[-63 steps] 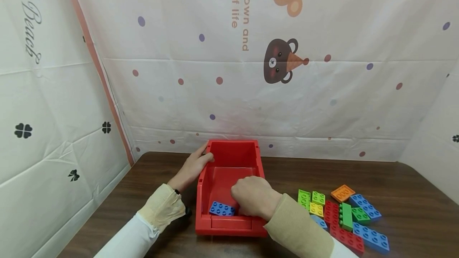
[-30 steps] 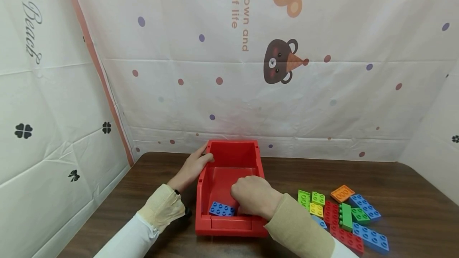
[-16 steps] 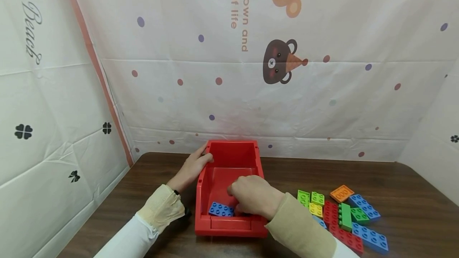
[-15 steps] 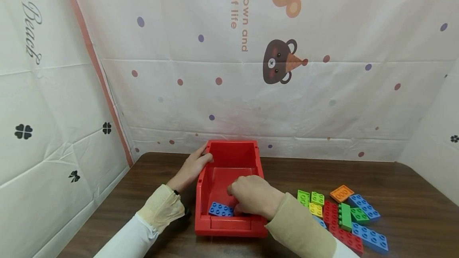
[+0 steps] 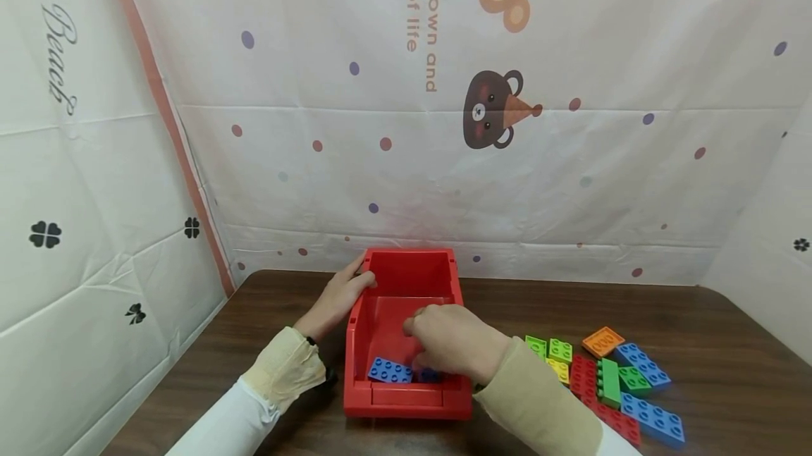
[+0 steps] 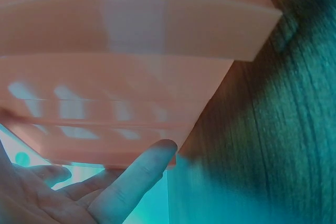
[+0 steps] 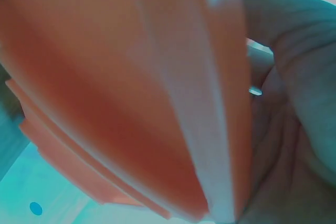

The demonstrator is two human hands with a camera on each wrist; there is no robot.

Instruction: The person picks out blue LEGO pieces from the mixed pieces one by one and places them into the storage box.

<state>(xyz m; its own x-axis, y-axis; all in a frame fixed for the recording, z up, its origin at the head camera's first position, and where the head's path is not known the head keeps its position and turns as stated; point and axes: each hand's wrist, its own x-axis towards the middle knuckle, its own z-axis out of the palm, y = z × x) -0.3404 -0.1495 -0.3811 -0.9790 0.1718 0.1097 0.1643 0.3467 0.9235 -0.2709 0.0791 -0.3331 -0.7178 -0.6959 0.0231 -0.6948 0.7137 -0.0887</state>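
As left grip (image 5: 339,297) holds bin (image 5: 407,401), cloth (image 5: 438,174) reads "life".

Perhaps a booth, with printed sheets (image 5: 304,192)

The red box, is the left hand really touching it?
Touching. The head view shows it: the left hand grips the red box, with its thumb hooked over the left rim.

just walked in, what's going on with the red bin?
A person's left grip holds the red bin by its side wall. One blue brick lies inside; the right grip partly covers a second blue brick, and whether it's pinched is unclear. More bricks lie on the table, right of the bin.
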